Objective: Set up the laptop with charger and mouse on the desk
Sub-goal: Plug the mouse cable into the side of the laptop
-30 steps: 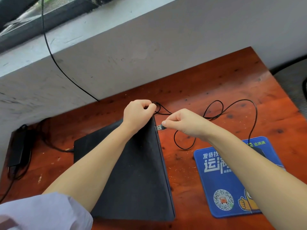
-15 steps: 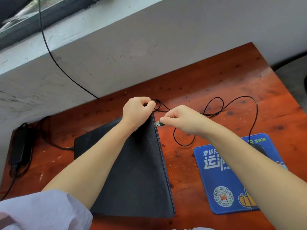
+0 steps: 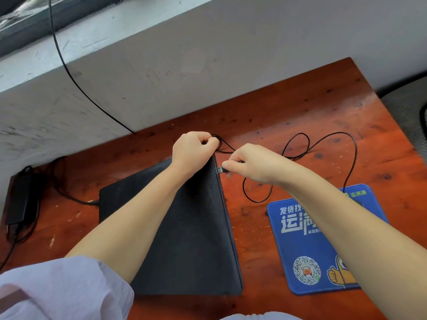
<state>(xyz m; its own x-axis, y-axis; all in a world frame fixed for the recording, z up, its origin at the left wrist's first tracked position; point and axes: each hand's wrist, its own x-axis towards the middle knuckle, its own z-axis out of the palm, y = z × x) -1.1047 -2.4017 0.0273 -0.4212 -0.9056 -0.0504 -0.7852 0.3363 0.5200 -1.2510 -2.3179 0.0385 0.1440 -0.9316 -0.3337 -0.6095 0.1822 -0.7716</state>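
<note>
A closed black laptop (image 3: 191, 239) lies on the red-brown wooden desk (image 3: 288, 112), its right side tilted up. My left hand (image 3: 191, 151) grips its far right corner. My right hand (image 3: 249, 165) pinches the mouse's USB plug (image 3: 220, 170), whose metal tip touches the laptop's right edge. The thin black mouse cable (image 3: 328, 144) loops over the desk to the blue mouse pad (image 3: 300, 239). The mouse is mostly hidden behind my right forearm. A black charger brick (image 3: 19, 199) lies at the far left; its cord (image 3: 76, 199) runs to the laptop's left side.
A grey concrete wall and ledge (image 3: 161, 54) rise right behind the desk. A black wire (image 3: 69, 72) hangs down the wall to the desk's back edge. The desk's right edge drops off to grey floor (image 3: 406, 112).
My right hand has carried the USB plug left until its tip meets the laptop's right edge. My left hand has kept its hold on the corner.
</note>
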